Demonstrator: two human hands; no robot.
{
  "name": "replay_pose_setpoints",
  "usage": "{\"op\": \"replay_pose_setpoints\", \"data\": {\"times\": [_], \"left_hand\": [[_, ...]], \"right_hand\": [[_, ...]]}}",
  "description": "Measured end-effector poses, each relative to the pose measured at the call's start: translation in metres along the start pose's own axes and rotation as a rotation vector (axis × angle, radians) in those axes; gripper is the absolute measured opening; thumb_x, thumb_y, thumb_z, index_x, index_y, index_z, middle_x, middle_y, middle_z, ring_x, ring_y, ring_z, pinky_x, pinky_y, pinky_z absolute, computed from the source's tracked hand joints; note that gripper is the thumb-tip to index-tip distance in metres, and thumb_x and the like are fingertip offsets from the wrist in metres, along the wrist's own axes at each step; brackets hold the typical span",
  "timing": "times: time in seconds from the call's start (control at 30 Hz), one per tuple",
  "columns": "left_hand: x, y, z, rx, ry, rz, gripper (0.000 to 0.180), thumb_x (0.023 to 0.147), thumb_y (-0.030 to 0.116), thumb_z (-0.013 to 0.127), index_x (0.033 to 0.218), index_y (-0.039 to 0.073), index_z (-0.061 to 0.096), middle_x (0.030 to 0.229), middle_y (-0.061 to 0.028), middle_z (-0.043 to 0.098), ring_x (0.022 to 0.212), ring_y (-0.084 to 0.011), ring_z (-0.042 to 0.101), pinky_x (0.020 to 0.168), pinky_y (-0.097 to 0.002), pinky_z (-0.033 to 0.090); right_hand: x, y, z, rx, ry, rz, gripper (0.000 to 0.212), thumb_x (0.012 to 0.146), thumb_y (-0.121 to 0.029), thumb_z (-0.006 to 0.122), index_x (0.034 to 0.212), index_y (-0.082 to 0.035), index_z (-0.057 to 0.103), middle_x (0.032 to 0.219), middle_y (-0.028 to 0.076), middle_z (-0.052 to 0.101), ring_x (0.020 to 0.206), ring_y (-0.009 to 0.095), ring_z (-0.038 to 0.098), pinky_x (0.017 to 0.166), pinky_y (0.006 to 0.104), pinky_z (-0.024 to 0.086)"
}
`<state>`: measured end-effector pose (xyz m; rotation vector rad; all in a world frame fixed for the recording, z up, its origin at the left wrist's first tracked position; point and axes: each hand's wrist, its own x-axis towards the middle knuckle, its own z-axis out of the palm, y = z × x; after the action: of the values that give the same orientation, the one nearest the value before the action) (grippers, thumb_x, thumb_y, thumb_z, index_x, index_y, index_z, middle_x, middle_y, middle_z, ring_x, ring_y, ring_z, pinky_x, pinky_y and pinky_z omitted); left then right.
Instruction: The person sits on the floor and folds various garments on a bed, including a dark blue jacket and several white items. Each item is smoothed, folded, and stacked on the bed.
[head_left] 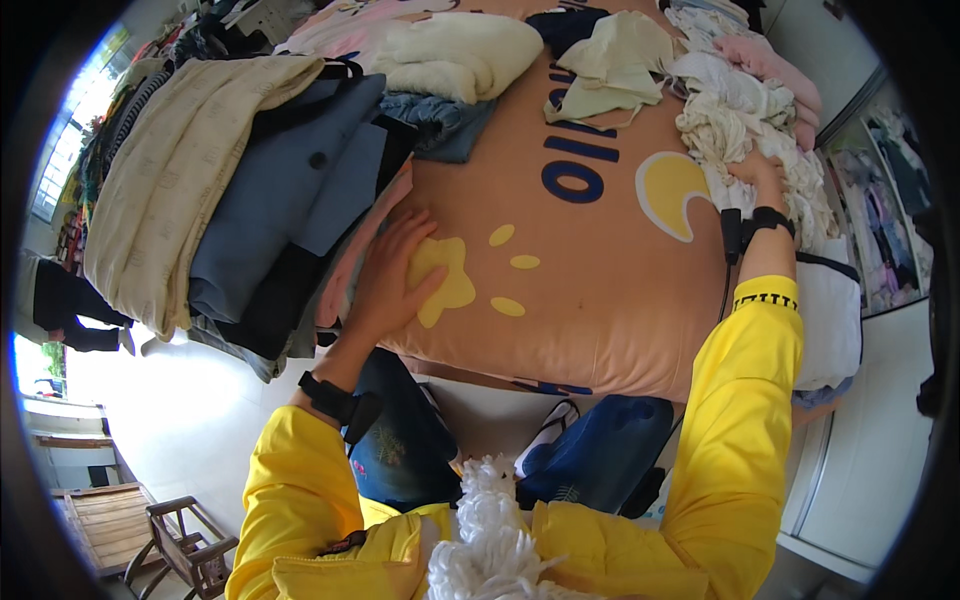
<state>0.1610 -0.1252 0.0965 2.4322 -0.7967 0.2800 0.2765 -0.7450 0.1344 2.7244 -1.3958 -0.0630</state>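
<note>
One pale clothes heap (735, 110) under the right fingers (746, 168) stretches lengthwise away

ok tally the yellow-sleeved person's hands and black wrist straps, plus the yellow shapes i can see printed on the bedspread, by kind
Left hand: 1
Right hand: 1
Black wrist straps: 2
Yellow star: 1
Yellow crescent: 1
Yellow ovals: 3
Total: 9

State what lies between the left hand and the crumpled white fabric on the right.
The head view shows only the brown cover, printed with yellow shapes, between the left hand and that white fabric.
</note>
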Motion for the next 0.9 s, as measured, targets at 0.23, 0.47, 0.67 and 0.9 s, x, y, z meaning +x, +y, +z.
{"op": "replay_pose_setpoints", "data": {"times": [0.23,0.47,0.67,0.9], "left_hand": [[-0.003,-0.001,-0.001,-0.043,0.039,0.009,0.053,0.083,0.029,0.068,0.128,0.005,0.054,0.139,-0.0142,0.049,0.135,-0.0319,0.04,0.11,-0.0435,0.031],[-0.005,-0.001,0.001,-0.041,0.082,0.031,0.05,0.083,0.025,0.068,0.127,0.006,0.054,0.138,-0.013,0.05,0.133,-0.0311,0.043,0.109,-0.0421,0.033],[-0.005,-0.003,0.001,-0.034,0.081,0.041,0.05,0.085,0.028,0.067,0.127,0.004,0.054,0.137,-0.0147,0.05,0.132,-0.0326,0.042,0.109,-0.0433,0.032],[-0.008,-0.005,0.004,-0.039,0.093,0.038,0.05,0.085,0.027,0.068,0.127,0.004,0.054,0.137,-0.015,0.05,0.132,-0.0327,0.043,0.109,-0.0429,0.032]], "right_hand": [[-0.049,0.006,-0.011,0.146,0.186,-0.292,0.065,0.07,-0.038,0.077,0.129,-0.018,0.059,0.118,0.022,0.063,0.111,0.04,0.06,0.09,0.0496,0.051],[-0.11,0.005,-0.03,0.27,0.293,-0.53,0.058,0.068,-0.034,0.077,0.12,-0.014,0.063,0.109,0.018,0.068,0.103,0.037,0.063,0.084,0.0465,0.051],[-0.154,-0.004,-0.05,0.251,0.329,-0.81,0.046,0.068,-0.036,0.076,0.107,-0.014,0.065,0.099,0.016,0.069,0.096,0.036,0.064,0.079,0.0464,0.051],[-0.165,-0.039,-0.059,-0.089,0.259,-0.626,0.056,0.077,-0.022,0.068,0.13,-0.019,0.048,0.134,0.019,0.049,0.121,0.037,0.051,0.095,0.0603,0.037]]}}
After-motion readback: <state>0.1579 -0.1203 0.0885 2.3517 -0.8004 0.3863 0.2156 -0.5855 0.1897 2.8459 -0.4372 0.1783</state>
